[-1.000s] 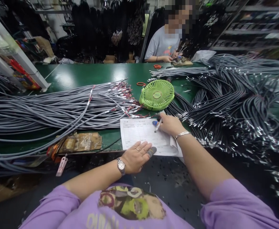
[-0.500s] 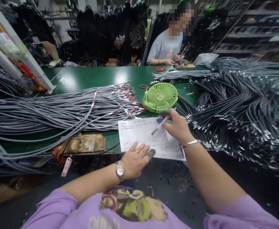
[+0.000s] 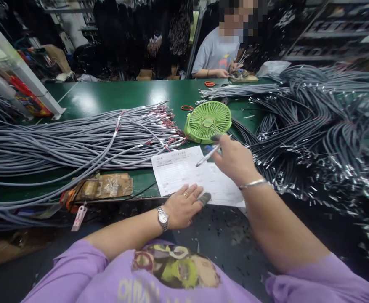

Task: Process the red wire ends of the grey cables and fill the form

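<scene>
My right hand [image 3: 233, 159] grips a pen [image 3: 208, 155], its tip slanting down to the left over a printed form [image 3: 176, 168]. Blue shows at the fingers of that hand, beside the pen. On the form's lower edge my left hand [image 3: 184, 206] rests flat, fingers stretched out, with a dark cover on one fingertip. Another white sheet [image 3: 226, 185] lies at the form's right side, partly under my right wrist. Just beyond my right hand stands a green fan [image 3: 208, 122].
Grey cables [image 3: 77, 141] with stripped ends fill the left of the green table [image 3: 92, 99]. Black cables [image 3: 313, 126] heap at the right. A taped cardboard piece [image 3: 115, 186] lies at the front edge. Across the table, a person [image 3: 217, 54] handles small parts near orange-handled scissors [image 3: 209, 83].
My right hand and the pen have shifted slightly left over the form. My left hand stays flat on the paper's edge. The whole view has tilted a little.
</scene>
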